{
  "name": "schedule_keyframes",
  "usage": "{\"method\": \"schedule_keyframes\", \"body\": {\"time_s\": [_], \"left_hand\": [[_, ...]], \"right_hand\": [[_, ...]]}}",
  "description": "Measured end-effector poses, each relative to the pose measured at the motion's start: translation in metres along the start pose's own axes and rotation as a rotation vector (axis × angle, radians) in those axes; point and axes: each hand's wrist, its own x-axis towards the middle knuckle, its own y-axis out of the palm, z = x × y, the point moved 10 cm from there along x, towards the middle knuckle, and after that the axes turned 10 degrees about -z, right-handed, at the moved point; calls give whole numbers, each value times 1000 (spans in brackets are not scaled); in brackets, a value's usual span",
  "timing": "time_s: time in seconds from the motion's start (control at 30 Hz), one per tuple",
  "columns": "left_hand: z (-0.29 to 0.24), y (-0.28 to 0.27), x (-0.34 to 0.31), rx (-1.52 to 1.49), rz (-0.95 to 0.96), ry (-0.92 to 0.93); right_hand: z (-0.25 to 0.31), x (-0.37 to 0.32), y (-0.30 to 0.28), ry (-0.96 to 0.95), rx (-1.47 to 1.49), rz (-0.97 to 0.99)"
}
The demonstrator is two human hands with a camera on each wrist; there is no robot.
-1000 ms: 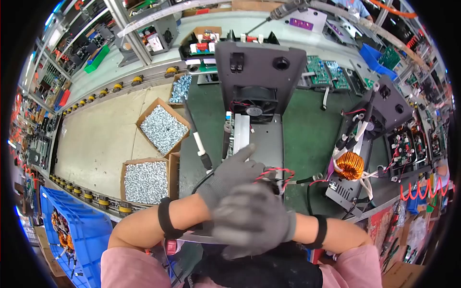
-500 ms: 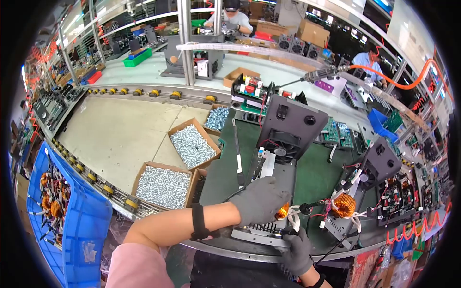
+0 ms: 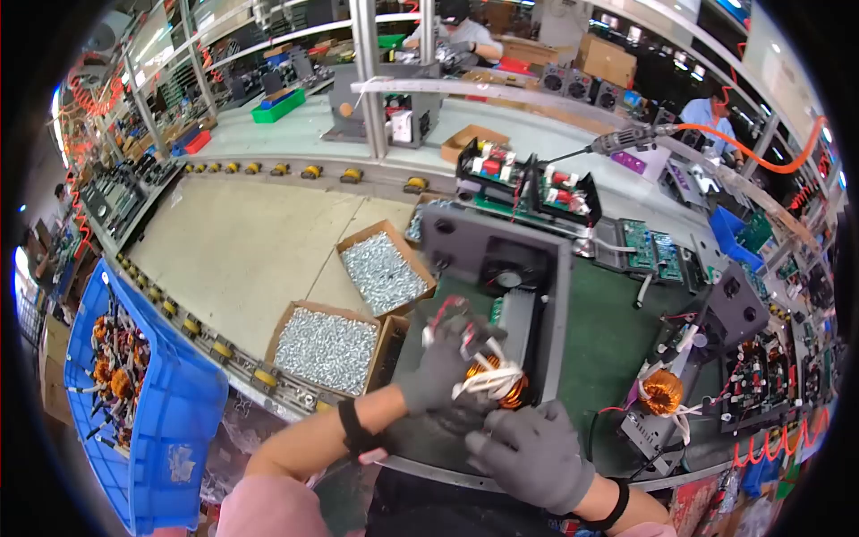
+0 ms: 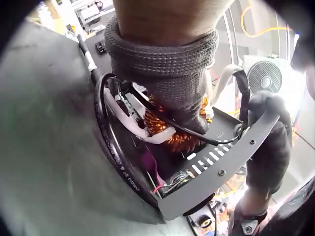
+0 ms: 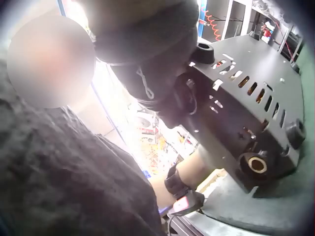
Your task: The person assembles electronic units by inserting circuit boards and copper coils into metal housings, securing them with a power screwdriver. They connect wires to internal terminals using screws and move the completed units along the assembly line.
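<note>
Now the copper coil (image 3: 497,380) has come inside the chassis (image 3: 474,231).
The left grip (image 3: 438,371) curls round it, the right grip (image 3: 532,456) clamps the chassis rim; screws (image 3: 327,345) fill cartons (image 3: 387,345) left of the chassis.

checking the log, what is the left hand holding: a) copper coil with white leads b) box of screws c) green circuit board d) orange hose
A: the left hand grips the copper coil, white leads trailing, inside the dark chassis.

Beige surface (image 3: 242,242), green mat (image 3: 608,340) over its right part. Far box of screws (image 3: 385,271) and near box of screws (image 3: 327,351) on the beige, just beside each other at the mat's edge. On the mat: black chassis (image 3: 465,234), green circuit boards (image 3: 653,246) far right, second chassis with copper coil (image 3: 664,394) near right
</note>
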Motion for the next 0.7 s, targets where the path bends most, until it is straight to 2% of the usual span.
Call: {"method": "schedule_keyframes", "body": {"time_s": [0.07,0.1,0.17,0.23,0.27,0.3,0.37,0.43,0.47,0.5,0.53,0.57,0.6,0.63,0.7], "left_hand": [[0,2,14,474,54,255],[5,-1,21,552,43,252],[30,16,38,603,205,130],[50,24,44,388,430,-237],[46,17,46,421,331,-218],[46,17,37,419,346,-225],[27,-10,30,755,150,-4],[4,-46,25,645,155,-70],[20,-69,12,560,82,-126],[50,-101,-10,504,11,-441],[81,-138,-34,552,-119,-538],[112,-172,-57,790,5,-769],[137,-199,-72,1032,48,-754],[167,-220,-93,1124,130,-740],[172,-226,-106,1149,28,-779]], "right_hand": [[-11,8,7,91,-46,-38],[-12,14,13,79,-18,-38],[-27,27,15,156,-182,-116],[-36,28,22,189,-207,-130],[-38,27,20,199,-195,-147],[-39,24,17,214,-187,-162],[-34,10,1,246,-194,-224],[-29,-16,-30,234,-20,-387],[-28,-35,-33,229,70,-369],[-28,-52,-38,260,82,-371],[-32,-70,-42,297,104,-367],[-33,-87,-46,338,123,-370],[-38,-104,-51,425,19,-366],[-37,-117,-52,456,51,-353],[-35,-148,-69,516,51,-352]]}}
